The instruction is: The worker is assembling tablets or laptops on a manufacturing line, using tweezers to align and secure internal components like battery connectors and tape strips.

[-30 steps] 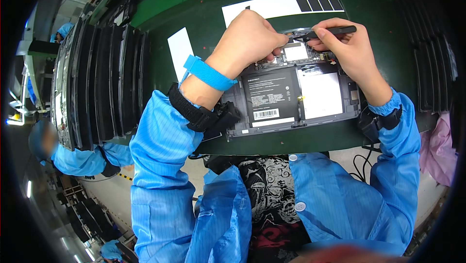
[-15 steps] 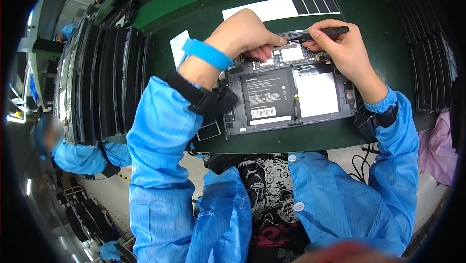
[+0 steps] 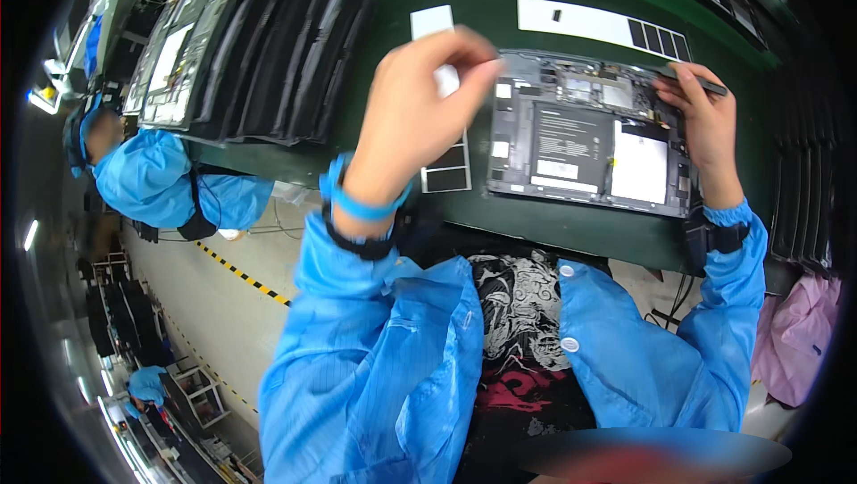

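Observation:
An opened laptop base (image 3: pixel 518 127) lies on the bench, its circuit boards bared along the far side. A black battery (image 3: pixel 571 140) with a white label fills its near middle, beside a white rectangular panel (image 3: pixel 639 170). My right hand (image 3: pixel 708 122) is closed around slim black tweezers (image 3: pixel 705 82) at the base's far right corner. My left hand (image 3: pixel 424 113), blurred by motion, is raised left of the base, thumb and forefinger pinched together. Whatever may be between those fingertips is too small to see. Part of a white sheet (image 3: pixel 432 21) shows behind this hand.
Laptop bases (image 3: pixel 259 46) stand in a row on the left, with more dark ones (image 3: pixel 803 198) at right. A white strip (image 3: pixel 580 20) with black rectangles lies beyond the base. Another sheet with black pads (image 3: pixel 445 171) is left of it. A co-worker (image 3: pixel 147 180) sits at left.
My left hand has come off the laptop base and moved left. The right hand, still holding the tweezers, has shifted to the base's right edge. My view has turned left.

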`<state>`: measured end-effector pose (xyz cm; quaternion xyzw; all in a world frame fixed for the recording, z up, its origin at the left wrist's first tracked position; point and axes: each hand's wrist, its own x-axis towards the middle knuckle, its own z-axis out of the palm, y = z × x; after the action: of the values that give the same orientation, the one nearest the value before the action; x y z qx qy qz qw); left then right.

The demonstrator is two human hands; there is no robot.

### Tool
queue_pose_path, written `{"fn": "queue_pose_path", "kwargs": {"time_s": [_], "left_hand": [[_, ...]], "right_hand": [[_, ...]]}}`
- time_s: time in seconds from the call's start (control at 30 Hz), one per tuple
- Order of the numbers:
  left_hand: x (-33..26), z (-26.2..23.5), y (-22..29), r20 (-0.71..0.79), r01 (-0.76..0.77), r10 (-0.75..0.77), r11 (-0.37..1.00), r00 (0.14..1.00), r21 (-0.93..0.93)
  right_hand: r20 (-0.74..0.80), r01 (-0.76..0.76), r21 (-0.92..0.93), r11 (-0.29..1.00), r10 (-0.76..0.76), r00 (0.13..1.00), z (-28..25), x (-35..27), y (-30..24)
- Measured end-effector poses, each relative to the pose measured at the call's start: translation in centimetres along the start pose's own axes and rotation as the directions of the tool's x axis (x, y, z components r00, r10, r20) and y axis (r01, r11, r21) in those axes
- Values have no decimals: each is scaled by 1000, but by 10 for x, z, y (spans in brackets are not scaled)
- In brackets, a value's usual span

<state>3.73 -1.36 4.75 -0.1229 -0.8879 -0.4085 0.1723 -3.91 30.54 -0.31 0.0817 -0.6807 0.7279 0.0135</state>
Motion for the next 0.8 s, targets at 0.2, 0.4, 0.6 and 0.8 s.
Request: {"fn": "queue_pose_path", "kwargs": {"time_s": [0.2, 0.4, 0.6, 0.8], "left_hand": [[-93, -11, -65, -149, 56, -23, 974, 989, 222], [-100, 7, -72, -110, 33, 9, 926, 994, 376], [-101, 9, -74, -126, 55, -18, 952, 992, 301], [-100, 6, -75, -95, 49, -22, 956, 995, 288]], "right_hand": [[162, 54, -278, 959, -8, 987, 57, -47, -35], [339, 247, -469, 848, -85, 937, 178, -48, -18], [310, 292, -608, 738, -118, 944, 211, -34, 4], [338, 241, -595, 767, -33, 941, 211, -31, 10]]}}
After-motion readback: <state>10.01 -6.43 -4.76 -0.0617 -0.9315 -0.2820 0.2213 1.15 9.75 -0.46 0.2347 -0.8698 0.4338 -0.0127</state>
